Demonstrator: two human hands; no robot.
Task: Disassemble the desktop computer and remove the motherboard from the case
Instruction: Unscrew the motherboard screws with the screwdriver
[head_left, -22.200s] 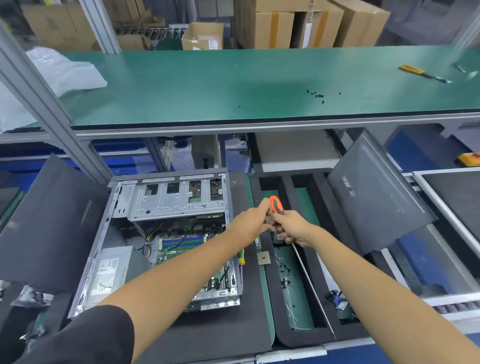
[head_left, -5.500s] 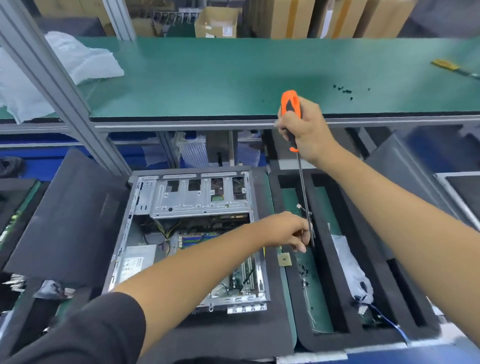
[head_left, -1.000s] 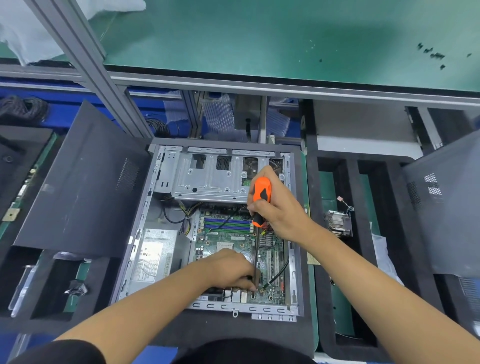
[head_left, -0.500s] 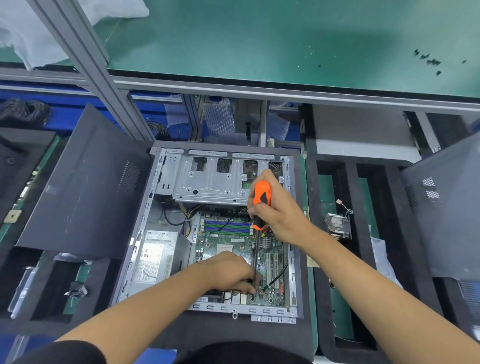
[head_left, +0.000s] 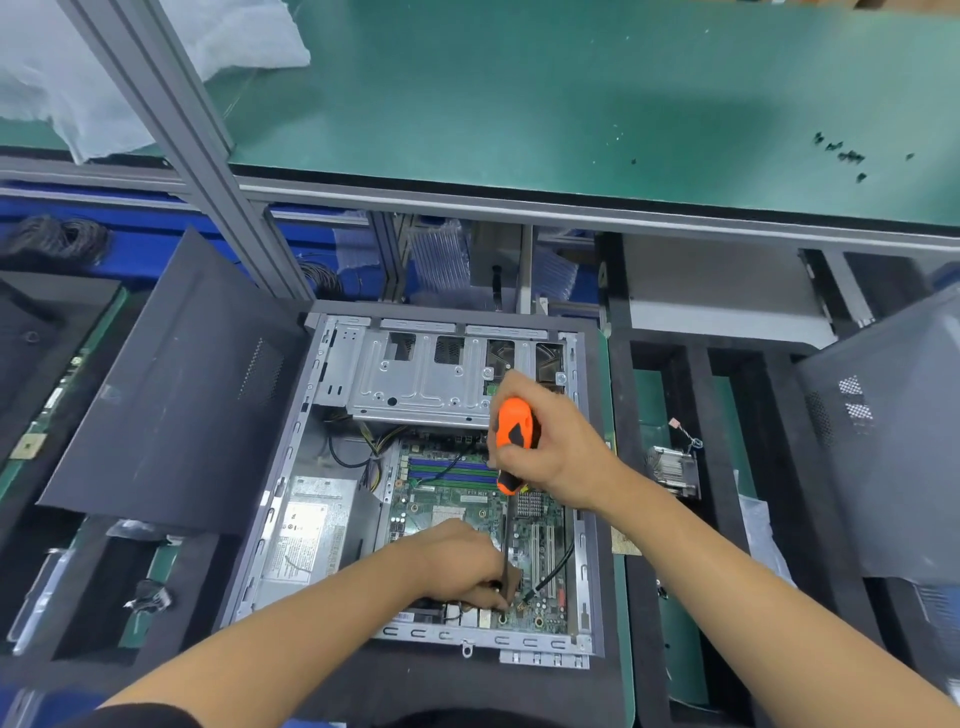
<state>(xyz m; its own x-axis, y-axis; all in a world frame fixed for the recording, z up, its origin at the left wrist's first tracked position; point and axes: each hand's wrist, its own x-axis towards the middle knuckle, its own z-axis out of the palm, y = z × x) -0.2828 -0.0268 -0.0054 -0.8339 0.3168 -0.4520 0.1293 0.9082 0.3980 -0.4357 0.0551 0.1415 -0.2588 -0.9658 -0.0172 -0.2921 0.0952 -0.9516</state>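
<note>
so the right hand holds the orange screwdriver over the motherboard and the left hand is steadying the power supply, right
Not quite. In the head view the left hand steadies the screwdriver shaft near its tip on the motherboard, not the power supply. The right hand does hold the orange handle.

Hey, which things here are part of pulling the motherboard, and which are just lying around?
In the job:
motherboard
computer case
orange screwdriver, gripped by right hand
left hand, steadying the shaft near its tip

Lying about:
side panel
heatsink in the foam tray
loose screws on the green bench
white cloth
</note>
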